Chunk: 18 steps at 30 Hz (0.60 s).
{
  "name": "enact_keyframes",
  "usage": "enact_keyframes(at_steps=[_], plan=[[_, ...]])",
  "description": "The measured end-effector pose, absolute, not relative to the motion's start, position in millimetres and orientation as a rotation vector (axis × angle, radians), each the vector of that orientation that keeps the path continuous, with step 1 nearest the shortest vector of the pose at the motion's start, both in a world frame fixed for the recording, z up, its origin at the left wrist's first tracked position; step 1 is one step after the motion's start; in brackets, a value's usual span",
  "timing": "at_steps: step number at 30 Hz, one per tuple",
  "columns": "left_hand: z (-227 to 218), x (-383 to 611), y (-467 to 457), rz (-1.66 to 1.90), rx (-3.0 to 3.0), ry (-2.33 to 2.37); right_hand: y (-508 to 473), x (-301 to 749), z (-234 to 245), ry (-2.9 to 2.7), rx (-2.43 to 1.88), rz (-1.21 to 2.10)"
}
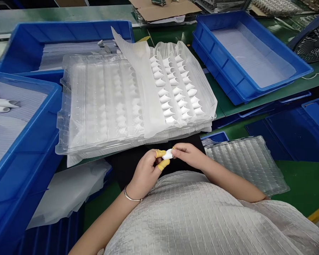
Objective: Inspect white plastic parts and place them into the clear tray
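Note:
Both hands meet close to my body over a dark patch of the bench. A small white plastic part (167, 154) is pinched between them. My left hand (146, 170), with yellow finger cots on thumb and forefinger, grips its left end. My right hand (188, 154) grips its right end. Just beyond them lies a stack of clear blister trays (95, 106); its right rows hold several white parts (175, 88), and a white foam sheet (146, 92) is folded back over the middle.
Blue bins surround the bench: one at the left (18, 148) with a few white parts, one behind the trays (29, 39), one at the far right (244, 56) lined with a sheet. An empty clear tray (247, 163) lies at my right. A fan (315, 40) stands at the far right corner.

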<state>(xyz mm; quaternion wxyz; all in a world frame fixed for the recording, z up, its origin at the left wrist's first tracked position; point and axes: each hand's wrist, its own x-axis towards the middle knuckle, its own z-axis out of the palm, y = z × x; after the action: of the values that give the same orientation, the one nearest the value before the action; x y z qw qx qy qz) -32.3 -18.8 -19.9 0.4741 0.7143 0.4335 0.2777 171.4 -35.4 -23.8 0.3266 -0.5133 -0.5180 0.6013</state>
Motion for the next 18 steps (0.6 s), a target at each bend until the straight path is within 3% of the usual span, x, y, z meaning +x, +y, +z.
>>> enact_keyframes(at_steps=[4,11,18], plan=[[-19.7,-32.0,-18.7,0.645,1.574,1.099,-35.4,171.8,-18.0,-1.374,-1.26,1.56],[-20.9,-30.7,-19.4,0.636,1.37,1.086,-39.4,181.3,-15.1,-1.765,-1.237,1.05],[-21.4,-31.7,-19.0,0.683,1.69,1.075,-36.6,176.9,-25.5,-1.413,-1.315,1.469]])
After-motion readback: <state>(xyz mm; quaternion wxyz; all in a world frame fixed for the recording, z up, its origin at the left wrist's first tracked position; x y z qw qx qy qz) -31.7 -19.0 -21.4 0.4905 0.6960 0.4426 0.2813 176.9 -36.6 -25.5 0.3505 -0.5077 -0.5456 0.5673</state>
